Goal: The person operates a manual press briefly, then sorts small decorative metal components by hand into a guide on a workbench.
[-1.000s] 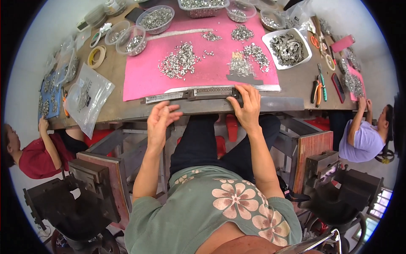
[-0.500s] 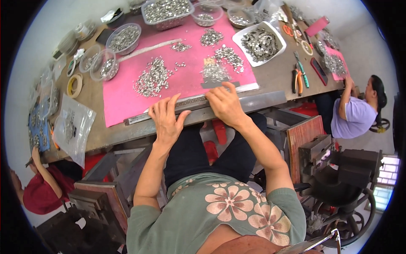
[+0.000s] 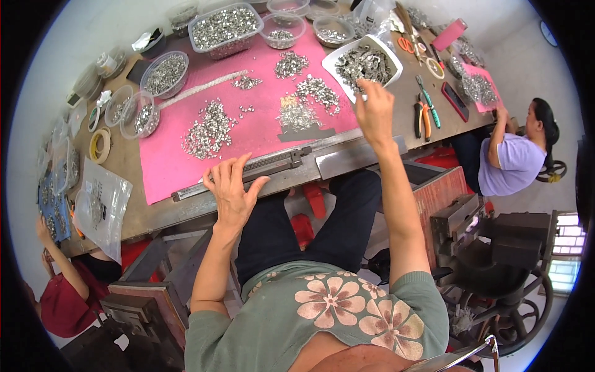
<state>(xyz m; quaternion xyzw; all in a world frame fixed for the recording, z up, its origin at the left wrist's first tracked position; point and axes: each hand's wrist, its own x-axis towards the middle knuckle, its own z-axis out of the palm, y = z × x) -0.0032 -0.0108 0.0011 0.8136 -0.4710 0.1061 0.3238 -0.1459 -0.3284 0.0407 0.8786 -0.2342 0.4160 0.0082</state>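
Right hand [image 3: 374,111] has now lifted off the metal bar [image 3: 248,170] toward the white tray [image 3: 392,54] heaped with small silver parts [image 3: 362,62], fingers loosely open, while left hand [image 3: 232,189] lies flat, spread wide.

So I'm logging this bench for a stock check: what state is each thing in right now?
left hand: flat, fingers spread, on the metal strip
right hand: raised by the white tray
white tray: heaped with small metal parts
rectangular clear tub: full of parts
pink mat: scattered piles
pliers: lying shut
tape roll: flat
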